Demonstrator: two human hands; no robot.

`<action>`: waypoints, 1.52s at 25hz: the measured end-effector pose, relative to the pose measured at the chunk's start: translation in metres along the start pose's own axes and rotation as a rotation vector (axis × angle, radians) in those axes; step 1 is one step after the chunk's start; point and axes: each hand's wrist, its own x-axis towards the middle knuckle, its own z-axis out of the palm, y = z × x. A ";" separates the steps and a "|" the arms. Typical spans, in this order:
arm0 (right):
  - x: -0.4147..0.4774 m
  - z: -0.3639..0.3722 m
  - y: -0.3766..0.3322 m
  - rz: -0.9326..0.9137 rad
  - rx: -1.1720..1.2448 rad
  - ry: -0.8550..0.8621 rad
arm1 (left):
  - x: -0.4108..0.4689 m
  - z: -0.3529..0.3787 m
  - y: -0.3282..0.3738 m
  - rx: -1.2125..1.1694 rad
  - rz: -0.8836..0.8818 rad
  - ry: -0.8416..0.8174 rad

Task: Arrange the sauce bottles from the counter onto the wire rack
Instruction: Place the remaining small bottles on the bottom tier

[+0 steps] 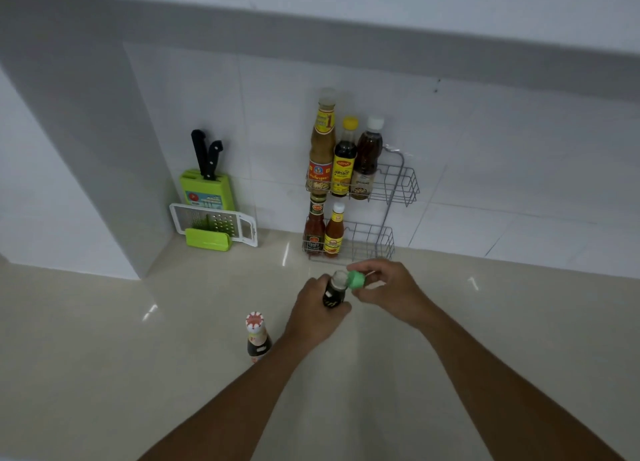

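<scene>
On wire rack (398, 186), five sauce bottles (344, 159) stand.

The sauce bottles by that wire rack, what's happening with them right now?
A person grips a dark sauce bottle in the left hand over the counter, while the right hand holds its green cap beside the open neck. Another dark bottle stands on the counter. The wire rack already holds three bottles on top and two below.
</scene>
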 end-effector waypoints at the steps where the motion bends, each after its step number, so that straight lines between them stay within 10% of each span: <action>1: 0.003 -0.012 -0.014 -0.040 0.002 -0.029 | 0.005 -0.007 0.014 0.021 0.040 -0.005; 11: 0.035 -0.050 -0.078 -0.535 -0.457 -0.153 | 0.036 -0.062 0.070 0.254 0.103 -0.169; 17: 0.032 -0.043 -0.117 -0.053 -0.428 -0.170 | 0.045 -0.073 0.073 0.487 0.318 0.049; 21: 0.040 -0.061 -0.140 0.186 -0.362 -0.297 | 0.053 -0.073 0.077 0.236 0.278 0.001; 25: 0.048 -0.070 -0.134 -0.280 -0.227 -0.241 | 0.063 -0.087 0.080 -0.054 0.196 -0.228; 30: 0.060 -0.046 -0.116 -0.483 -0.699 -0.062 | 0.065 -0.095 0.090 -0.285 0.136 -0.561; 38: 0.081 -0.029 -0.097 -0.412 -0.649 0.065 | 0.077 -0.082 0.095 0.404 0.274 -0.025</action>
